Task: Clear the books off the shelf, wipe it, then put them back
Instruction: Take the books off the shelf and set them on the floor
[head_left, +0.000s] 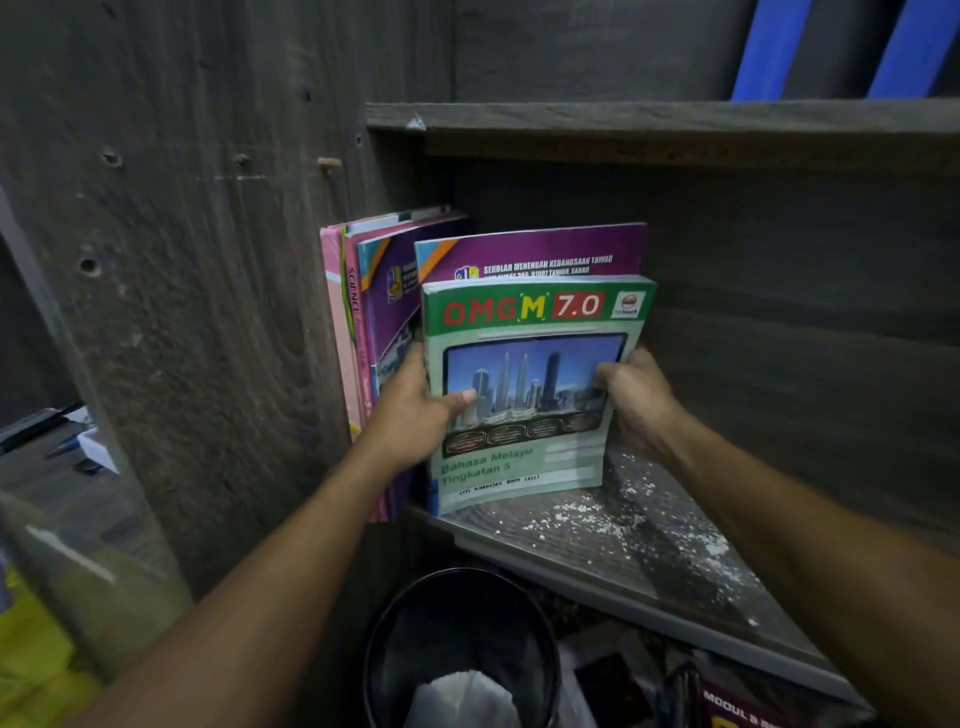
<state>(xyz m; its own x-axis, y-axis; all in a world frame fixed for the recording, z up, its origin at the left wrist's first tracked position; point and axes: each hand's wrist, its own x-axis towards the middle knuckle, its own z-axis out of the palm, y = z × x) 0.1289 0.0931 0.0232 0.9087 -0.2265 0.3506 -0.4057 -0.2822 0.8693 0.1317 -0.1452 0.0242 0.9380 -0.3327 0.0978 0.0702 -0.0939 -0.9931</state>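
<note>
A green workbook (535, 322) with skyscrapers on its cover stands upright at the front of the dark wooden shelf (649, 561). My left hand (415, 410) grips its left edge, thumb on the cover. My right hand (636, 395) holds its right edge. A purple book (545, 252) stands right behind it and seems caught in the same grip. Further left, a purple book (387, 291) and pink books (345, 312) lean against the shelf's side wall. The bare shelf board is speckled with white dust and crumbs.
A black waste bin (462, 649) with white paper in it stands below the shelf. A dark book (748, 706) lies at the bottom right. Blue spines (769, 47) stand on the shelf above. A desk with pens (57, 441) is on the left.
</note>
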